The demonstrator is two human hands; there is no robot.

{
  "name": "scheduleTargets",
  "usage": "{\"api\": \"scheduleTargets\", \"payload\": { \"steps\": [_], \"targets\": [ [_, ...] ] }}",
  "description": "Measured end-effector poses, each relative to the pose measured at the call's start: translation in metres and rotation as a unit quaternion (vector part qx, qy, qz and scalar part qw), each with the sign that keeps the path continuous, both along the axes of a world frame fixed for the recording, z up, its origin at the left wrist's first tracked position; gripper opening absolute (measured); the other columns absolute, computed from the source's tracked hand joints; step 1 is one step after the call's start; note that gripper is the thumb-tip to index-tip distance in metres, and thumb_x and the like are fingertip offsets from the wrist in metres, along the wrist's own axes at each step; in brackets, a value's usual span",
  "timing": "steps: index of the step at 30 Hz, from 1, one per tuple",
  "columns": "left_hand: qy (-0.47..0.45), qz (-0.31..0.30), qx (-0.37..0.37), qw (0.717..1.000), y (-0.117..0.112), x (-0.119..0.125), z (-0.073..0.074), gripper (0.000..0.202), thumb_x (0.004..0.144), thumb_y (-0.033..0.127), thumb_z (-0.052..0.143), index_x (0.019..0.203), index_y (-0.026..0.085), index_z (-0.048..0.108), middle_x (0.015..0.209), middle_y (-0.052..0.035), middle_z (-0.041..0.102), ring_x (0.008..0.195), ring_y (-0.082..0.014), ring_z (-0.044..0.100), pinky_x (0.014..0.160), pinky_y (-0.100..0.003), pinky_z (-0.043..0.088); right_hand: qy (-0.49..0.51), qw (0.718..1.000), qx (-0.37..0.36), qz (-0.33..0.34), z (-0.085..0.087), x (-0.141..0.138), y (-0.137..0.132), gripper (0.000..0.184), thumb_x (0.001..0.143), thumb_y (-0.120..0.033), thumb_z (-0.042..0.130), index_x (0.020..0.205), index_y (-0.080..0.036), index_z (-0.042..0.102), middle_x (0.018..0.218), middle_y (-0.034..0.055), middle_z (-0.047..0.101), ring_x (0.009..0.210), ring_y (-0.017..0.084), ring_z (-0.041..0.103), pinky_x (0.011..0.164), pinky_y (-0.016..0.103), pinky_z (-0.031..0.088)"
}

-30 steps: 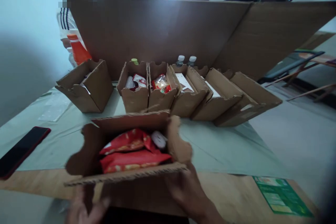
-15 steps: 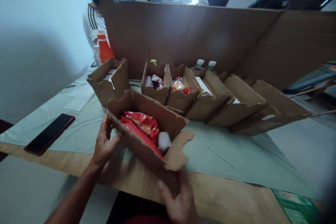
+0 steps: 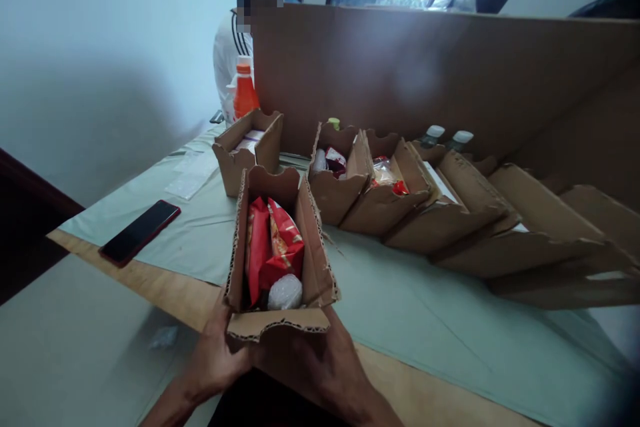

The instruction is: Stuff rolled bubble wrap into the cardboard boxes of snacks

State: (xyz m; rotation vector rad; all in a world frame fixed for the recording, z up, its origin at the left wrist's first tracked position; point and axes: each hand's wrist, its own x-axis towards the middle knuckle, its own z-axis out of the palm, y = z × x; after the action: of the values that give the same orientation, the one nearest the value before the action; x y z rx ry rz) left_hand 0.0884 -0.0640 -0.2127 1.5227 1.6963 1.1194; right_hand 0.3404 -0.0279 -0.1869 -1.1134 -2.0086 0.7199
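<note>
Between my two hands is an open cardboard box (image 3: 320,260), its narrow end facing me at the table's front edge. Inside lie red snack packets (image 3: 283,240) and a whitish, wrapped round item (image 3: 285,293). My left hand (image 3: 220,343) grips the box's near left corner, thumb toward the front. My right hand (image 3: 335,357) holds the near right corner from below. The box partly hides the fingers of both hands.
A cardboard box (image 3: 227,170) stands behind to the left. Several more filled boxes (image 3: 340,197) lean in a row to the right. A phone (image 3: 140,232) lies at left. Behind stand an orange bottle (image 3: 245,93), a tall cardboard panel (image 3: 390,67) and a seated person (image 3: 227,47).
The held box has turned from slanting sideways to pointing its narrow end at me. My right hand has closed in on its near corner. The view has shifted left.
</note>
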Motion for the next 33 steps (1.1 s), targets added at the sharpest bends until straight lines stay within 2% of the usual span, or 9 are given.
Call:
{"api": "scheduleTargets", "payload": {
  "steps": [3,7,9,12,17,23,27,30,33],
  "targets": [
    [0.025,-0.004,0.002,1.000,0.023,-0.003,0.008,0.030,0.081,0.053,0.067,0.082,0.023,0.074,0.084,-0.0088,0.074,0.088,-0.0311,0.071,0.083,-0.045,0.062,0.010,1.000,0.001,-0.006,-0.005,-0.012,0.004,0.071,0.095,-0.029,0.057,0.162,-0.024,0.032,0.152,0.0134,0.058,0.137,0.031,0.059,0.111,0.047,0.054],
    [0.001,-0.001,0.015,1.000,0.059,-0.009,0.023,0.029,0.081,0.049,0.066,0.087,0.021,0.072,0.081,-0.0079,0.073,0.074,-0.0252,0.068,0.063,-0.034,0.058,0.012,1.000,-0.009,0.005,-0.001,-0.016,0.032,0.071,0.097,-0.036,0.057,0.162,-0.022,0.033,0.157,0.0134,0.054,0.141,0.031,0.056,0.115,0.048,0.051],
    [-0.008,0.010,0.022,1.000,0.068,-0.012,0.025,0.031,0.081,0.049,0.066,0.089,0.020,0.071,0.080,-0.0075,0.072,0.067,-0.0225,0.065,0.057,-0.032,0.055,0.017,1.000,-0.012,0.019,0.001,-0.017,0.047,0.072,0.096,-0.038,0.057,0.162,-0.020,0.034,0.158,0.0143,0.052,0.142,0.031,0.055,0.117,0.049,0.049],
    [0.007,0.034,0.038,0.999,0.064,-0.016,0.021,0.031,0.081,0.050,0.066,0.088,0.020,0.070,0.079,-0.0074,0.073,0.068,-0.0231,0.067,0.059,-0.033,0.056,0.017,0.999,0.008,0.038,-0.002,-0.021,0.057,0.074,0.096,-0.036,0.058,0.164,-0.021,0.032,0.162,0.0144,0.048,0.146,0.032,0.050,0.118,0.052,0.047],
    [0.010,0.082,0.037,0.996,0.043,-0.020,0.003,0.036,0.081,0.057,0.069,0.087,0.021,0.070,0.082,-0.0094,0.075,0.074,-0.0272,0.072,0.062,-0.036,0.060,-0.018,0.998,0.031,0.052,-0.008,-0.023,0.051,0.078,0.095,-0.035,0.060,0.166,-0.028,0.027,0.164,0.0128,0.045,0.149,0.034,0.047,0.118,0.060,0.045],
    [-0.029,0.074,0.041,0.996,0.060,0.007,0.008,0.036,0.086,0.049,0.068,0.105,0.019,0.066,0.101,-0.0112,0.075,0.091,-0.0259,0.074,0.070,-0.032,0.061,0.014,1.000,0.001,0.027,0.006,-0.013,0.068,0.076,0.095,-0.044,0.063,0.161,-0.020,0.036,0.161,0.0166,0.048,0.146,0.035,0.049,0.118,0.055,0.045],
    [-0.027,0.082,0.053,0.995,0.056,0.023,0.000,0.034,0.085,0.052,0.068,0.099,0.021,0.068,0.093,-0.0103,0.076,0.086,-0.0267,0.074,0.069,-0.034,0.061,0.023,1.000,0.013,-0.006,0.008,-0.006,0.051,0.074,0.097,-0.041,0.061,0.163,-0.024,0.032,0.160,0.0137,0.050,0.145,0.033,0.050,0.117,0.052,0.048],
    [-0.024,0.062,0.042,0.997,0.043,0.019,-0.012,0.036,0.090,0.057,0.063,0.090,0.022,0.072,0.086,-0.0102,0.076,0.081,-0.0270,0.074,0.065,-0.034,0.061,-0.001,0.999,0.046,-0.027,0.004,-0.007,0.033,0.080,0.097,-0.038,0.061,0.166,-0.026,0.023,0.159,0.0132,0.051,0.142,0.033,0.053,0.114,0.052,0.051],
    [-0.016,0.066,0.023,0.997,0.039,0.008,-0.011,0.039,0.087,0.061,0.065,0.087,0.022,0.071,0.082,-0.0103,0.075,0.076,-0.0272,0.074,0.058,-0.032,0.058,-0.019,0.996,0.079,-0.030,0.001,-0.013,0.030,0.081,0.098,-0.040,0.060,0.167,-0.026,0.021,0.159,0.0139,0.051,0.142,0.035,0.054,0.115,0.055,0.049]
  ]
}}
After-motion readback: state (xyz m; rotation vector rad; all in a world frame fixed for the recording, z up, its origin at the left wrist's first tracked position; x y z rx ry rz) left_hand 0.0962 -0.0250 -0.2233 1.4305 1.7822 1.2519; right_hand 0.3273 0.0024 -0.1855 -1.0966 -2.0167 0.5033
